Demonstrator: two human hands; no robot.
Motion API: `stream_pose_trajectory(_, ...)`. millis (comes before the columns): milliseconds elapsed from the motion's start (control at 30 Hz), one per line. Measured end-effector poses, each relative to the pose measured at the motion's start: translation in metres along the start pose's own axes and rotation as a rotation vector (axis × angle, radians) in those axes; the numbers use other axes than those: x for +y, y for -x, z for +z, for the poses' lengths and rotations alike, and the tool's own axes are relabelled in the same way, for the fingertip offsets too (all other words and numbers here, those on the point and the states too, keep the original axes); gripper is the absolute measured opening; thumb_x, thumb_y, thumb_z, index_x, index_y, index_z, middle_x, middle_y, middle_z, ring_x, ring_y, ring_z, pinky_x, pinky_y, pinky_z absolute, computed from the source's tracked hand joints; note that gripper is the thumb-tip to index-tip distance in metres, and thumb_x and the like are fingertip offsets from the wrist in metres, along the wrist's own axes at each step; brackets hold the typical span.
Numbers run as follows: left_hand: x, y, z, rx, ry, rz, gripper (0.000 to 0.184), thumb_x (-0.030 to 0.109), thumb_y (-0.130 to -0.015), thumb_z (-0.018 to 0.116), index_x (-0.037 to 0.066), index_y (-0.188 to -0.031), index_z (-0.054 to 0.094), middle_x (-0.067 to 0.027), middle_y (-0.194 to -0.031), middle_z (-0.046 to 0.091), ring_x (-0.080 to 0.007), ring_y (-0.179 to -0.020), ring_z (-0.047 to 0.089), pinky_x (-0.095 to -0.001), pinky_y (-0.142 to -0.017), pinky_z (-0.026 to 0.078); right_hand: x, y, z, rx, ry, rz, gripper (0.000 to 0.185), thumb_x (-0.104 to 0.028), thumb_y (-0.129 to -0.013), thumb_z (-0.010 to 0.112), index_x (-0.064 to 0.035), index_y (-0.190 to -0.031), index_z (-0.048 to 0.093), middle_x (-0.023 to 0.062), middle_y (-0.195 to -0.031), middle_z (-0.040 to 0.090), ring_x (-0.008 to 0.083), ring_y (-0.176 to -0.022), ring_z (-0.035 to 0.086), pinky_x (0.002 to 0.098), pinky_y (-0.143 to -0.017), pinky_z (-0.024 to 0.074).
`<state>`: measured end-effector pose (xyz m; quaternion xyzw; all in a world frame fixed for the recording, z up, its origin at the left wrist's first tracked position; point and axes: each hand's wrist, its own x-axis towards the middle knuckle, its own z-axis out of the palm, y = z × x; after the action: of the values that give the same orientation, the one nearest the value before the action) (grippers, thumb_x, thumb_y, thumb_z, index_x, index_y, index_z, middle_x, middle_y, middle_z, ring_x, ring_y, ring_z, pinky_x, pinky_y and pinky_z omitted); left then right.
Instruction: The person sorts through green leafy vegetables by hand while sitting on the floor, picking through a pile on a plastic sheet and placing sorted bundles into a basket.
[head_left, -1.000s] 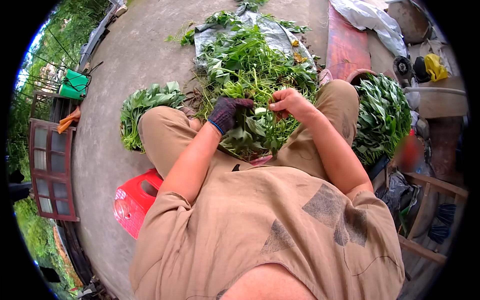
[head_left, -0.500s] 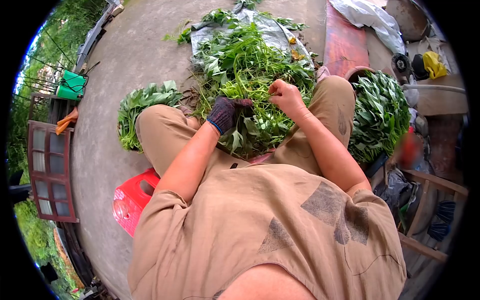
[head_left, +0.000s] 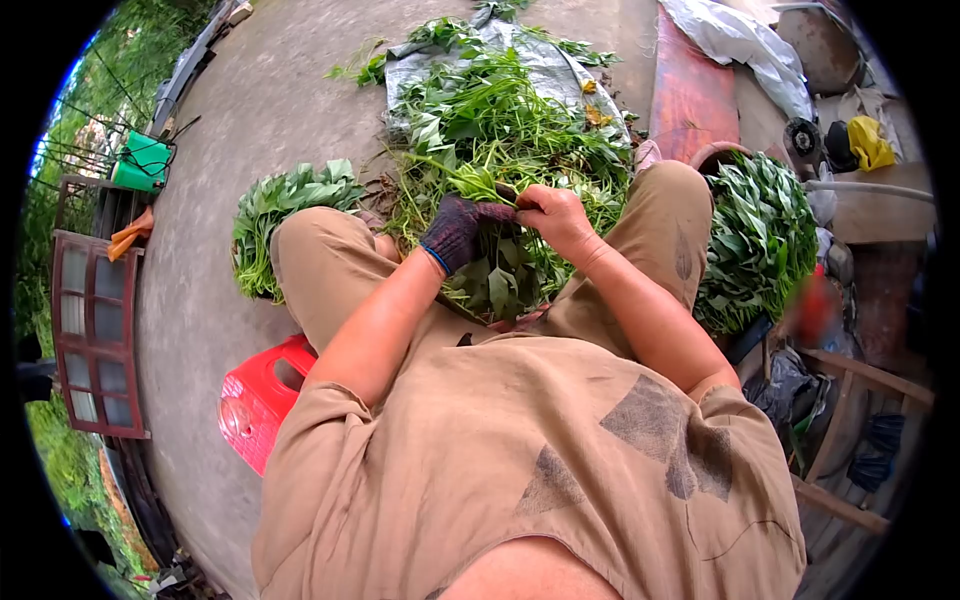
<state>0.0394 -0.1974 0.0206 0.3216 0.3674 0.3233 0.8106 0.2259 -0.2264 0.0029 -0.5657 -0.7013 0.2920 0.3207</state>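
My left hand, in a dark knitted glove with a blue cuff edge, is closed around a bunch of leafy green stems. Pale cut-looking stem ends point up past the glove, while broad leaves hang below it. My bare right hand meets the gloved fingertips, its thumb and fingers pinched together; what lies in the pinch is too small to make out. Just beyond both hands spreads a loose heap of leafy greens on a grey plastic sheet.
Upright greens stand bundled by my left knee. By my right knee, a round container holds more packed greens. A red plastic stool is at my left hip. A reddish board and white sheeting lie ahead right.
My right hand has moved left and slightly down, from apart above the heap to touching the gloved fingertips. The bunch in my left hand has tilted, its stem ends leaning left.
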Motion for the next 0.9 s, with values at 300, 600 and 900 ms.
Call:
stream_pose_trajectory(300, -0.009, -0.037, -0.098, 0.216, 0.022, 0.290, 0.025, 0.010, -0.091, 0.048, -0.005, -0.083, 0.065, -0.0175, -0.082, 0.066, -0.0294, -0.073, 0.065, -0.0392, -0.071, 0.054, 0.010, 0.005, -0.026, -0.032, -0.718, 0.306, 0.009, -0.006, -0.079, 0.069, -0.0018, -0.086, 0.065, -0.0001, -0.070, 0.061, 0.0069, -0.054, 0.052, 0.0235, -0.051, 0.0427)
stream_pose_trajectory(600, -0.024, -0.017, -0.021, -0.115, -0.251, 0.009, 0.014, 0.001, -0.079, 0.068, 0.004, -0.092, 0.073, -0.0045, -0.084, 0.071, -0.0107, -0.075, 0.065, -0.0264, -0.069, 0.054, -0.001, 0.000, -0.020, -0.230, -0.864, 0.373, 0.014, -0.003, -0.083, 0.063, -0.0029, -0.097, 0.062, 0.0018, -0.083, 0.063, 0.0074, -0.065, 0.054, 0.0229, -0.056, 0.0425)
stream_pose_trajectory(900, -0.018, -0.009, -0.012, -0.062, -0.385, 0.157, 0.008, 0.001, -0.077, 0.066, 0.002, -0.085, 0.069, -0.0069, -0.081, 0.069, -0.0172, -0.073, 0.066, -0.0317, -0.068, 0.055, 0.003, 0.001, -0.017, -0.242, -0.776, 0.385, 0.034, -0.001, -0.078, 0.071, 0.0029, -0.109, 0.058, 0.0045, -0.084, 0.064, 0.0115, -0.073, 0.059, 0.0251, -0.063, 0.0484)
